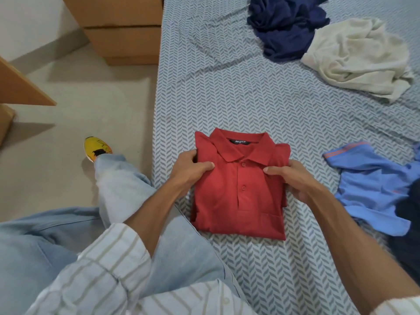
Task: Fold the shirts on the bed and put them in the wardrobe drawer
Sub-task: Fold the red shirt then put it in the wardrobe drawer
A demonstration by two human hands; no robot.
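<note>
Head view: the folded red polo point(236, 189) lies on the bed point(261, 105), the left hand point(193, 169) and right hand point(293, 180) pinching its side edges. Light, limp fabric likely sags; supporting it underneath seems safest.

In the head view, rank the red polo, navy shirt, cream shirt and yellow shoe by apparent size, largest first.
1. red polo, though it lies nearest the camera
2-3. cream shirt and navy shirt: crumpled, too alike to rank
4. yellow shoe
</note>
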